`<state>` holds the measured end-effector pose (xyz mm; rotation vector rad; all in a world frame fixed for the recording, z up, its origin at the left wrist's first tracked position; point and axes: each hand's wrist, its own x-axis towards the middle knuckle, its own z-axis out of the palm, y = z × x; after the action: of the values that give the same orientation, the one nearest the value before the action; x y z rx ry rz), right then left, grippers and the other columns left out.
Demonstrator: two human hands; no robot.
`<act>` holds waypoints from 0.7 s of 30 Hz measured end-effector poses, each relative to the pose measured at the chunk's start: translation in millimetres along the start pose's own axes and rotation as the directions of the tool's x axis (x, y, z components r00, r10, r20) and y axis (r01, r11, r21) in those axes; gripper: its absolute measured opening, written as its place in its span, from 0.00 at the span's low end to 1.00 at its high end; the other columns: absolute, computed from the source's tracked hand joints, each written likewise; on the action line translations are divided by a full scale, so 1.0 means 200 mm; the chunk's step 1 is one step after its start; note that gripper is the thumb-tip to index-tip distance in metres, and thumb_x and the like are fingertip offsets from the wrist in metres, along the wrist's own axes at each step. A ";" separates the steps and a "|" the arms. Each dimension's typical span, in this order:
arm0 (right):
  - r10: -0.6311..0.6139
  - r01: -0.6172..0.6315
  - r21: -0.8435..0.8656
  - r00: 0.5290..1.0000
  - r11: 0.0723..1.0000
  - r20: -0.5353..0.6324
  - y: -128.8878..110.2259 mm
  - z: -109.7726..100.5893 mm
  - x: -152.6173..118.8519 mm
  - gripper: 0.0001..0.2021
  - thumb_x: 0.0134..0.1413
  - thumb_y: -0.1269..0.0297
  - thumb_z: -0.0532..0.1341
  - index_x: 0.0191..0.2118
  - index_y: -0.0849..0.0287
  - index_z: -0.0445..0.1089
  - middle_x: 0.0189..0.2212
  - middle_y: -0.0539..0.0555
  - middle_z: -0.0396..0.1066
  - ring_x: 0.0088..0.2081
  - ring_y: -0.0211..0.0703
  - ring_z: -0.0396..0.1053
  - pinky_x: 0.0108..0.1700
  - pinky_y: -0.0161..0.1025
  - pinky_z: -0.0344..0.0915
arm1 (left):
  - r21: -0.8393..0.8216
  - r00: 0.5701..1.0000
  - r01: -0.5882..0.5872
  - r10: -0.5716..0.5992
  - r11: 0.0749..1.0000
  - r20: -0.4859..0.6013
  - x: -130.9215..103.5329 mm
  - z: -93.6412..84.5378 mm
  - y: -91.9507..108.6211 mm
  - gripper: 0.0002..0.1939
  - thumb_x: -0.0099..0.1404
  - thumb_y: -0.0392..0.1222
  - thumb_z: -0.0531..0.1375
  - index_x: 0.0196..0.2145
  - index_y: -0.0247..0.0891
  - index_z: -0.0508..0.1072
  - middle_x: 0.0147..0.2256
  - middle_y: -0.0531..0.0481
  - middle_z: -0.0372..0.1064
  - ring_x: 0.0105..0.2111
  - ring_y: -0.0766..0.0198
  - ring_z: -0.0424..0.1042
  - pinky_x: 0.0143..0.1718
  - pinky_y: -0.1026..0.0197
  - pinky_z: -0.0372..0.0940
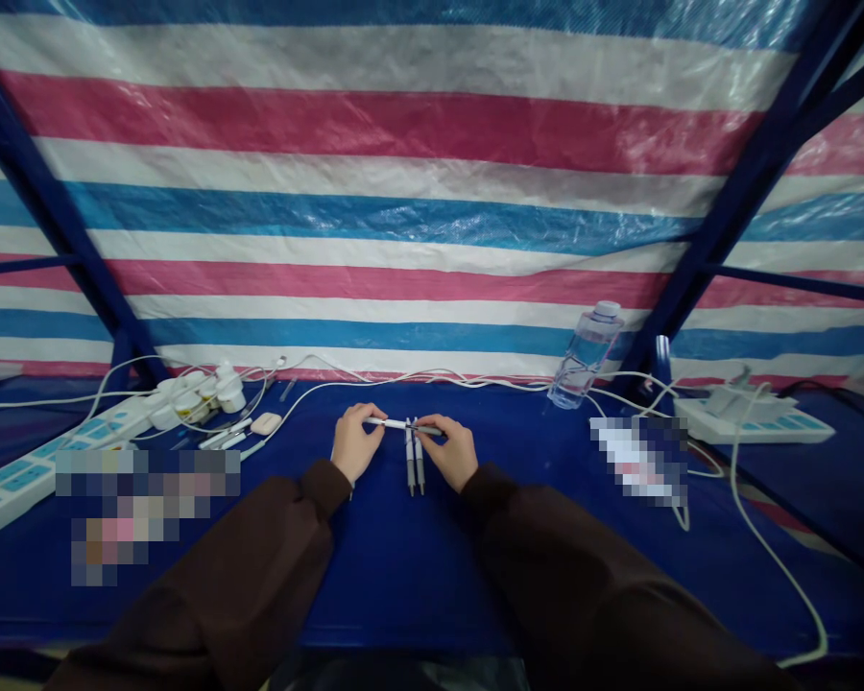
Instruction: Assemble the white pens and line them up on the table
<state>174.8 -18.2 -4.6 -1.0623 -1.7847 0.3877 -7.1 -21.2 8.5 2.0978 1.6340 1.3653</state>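
A slim white pen (395, 423) with a grey section toward its right end lies crosswise between my hands. My left hand (355, 443) is closed on its left end, thumb and fingers pinched. Around its right part the fingers of my right hand (452, 451) are closed too, hiding some of it. Just below, two similar white and grey pens (416, 464) lie side by side on the blue table (396, 585), pointing toward me. Their upper ends reach up to the held pen; whether they touch it I cannot tell.
To the left are a long power strip (64, 451), white bottles (228, 386) and a small cream case (266, 423). A clear bottle (585, 355) stands at the back right, near another power strip (763, 424). White cables (468, 381) run along the back. Two patches are pixelated.
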 end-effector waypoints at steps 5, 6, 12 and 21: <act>-0.061 0.061 0.008 0.998 0.998 0.034 -0.02 0.00 0.00 0.07 0.49 0.64 0.60 0.35 0.53 0.74 0.32 0.52 0.74 0.35 0.45 0.68 0.40 0.42 0.63 | -0.017 0.999 -0.015 0.016 1.000 0.032 0.00 0.01 0.00 0.07 0.51 0.30 0.55 0.27 0.40 0.70 0.29 0.52 0.68 0.34 0.60 0.66 0.39 0.60 0.59; -0.060 0.060 0.023 0.998 0.998 0.026 -0.02 0.00 0.00 0.07 0.49 0.64 0.60 0.35 0.53 0.74 0.32 0.52 0.74 0.35 0.45 0.69 0.41 0.42 0.63 | -0.020 0.999 -0.012 0.013 1.000 0.038 0.00 0.01 0.00 0.07 0.51 0.31 0.55 0.27 0.40 0.69 0.28 0.52 0.68 0.34 0.61 0.66 0.39 0.60 0.59; -0.058 0.057 0.066 0.998 0.996 0.019 -0.01 0.00 0.00 0.08 0.49 0.62 0.60 0.36 0.53 0.74 0.33 0.53 0.74 0.36 0.45 0.69 0.42 0.43 0.64 | -0.041 0.999 0.017 -0.015 0.999 0.052 -0.01 0.00 0.02 0.07 0.51 0.31 0.54 0.26 0.40 0.68 0.28 0.53 0.69 0.34 0.61 0.67 0.39 0.60 0.60; -0.080 0.076 0.094 0.996 0.993 0.046 -0.01 0.00 0.00 0.08 0.50 0.62 0.60 0.36 0.53 0.74 0.33 0.53 0.74 0.36 0.46 0.68 0.41 0.42 0.63 | -0.070 0.998 0.023 -0.019 0.997 0.053 -0.01 0.00 0.02 0.06 0.50 0.32 0.55 0.26 0.40 0.69 0.28 0.53 0.69 0.33 0.61 0.67 0.38 0.61 0.59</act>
<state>173.5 -19.1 -3.8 -0.9227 -1.8285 0.4478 -4.7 -23.6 9.9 2.0533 1.5594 1.3295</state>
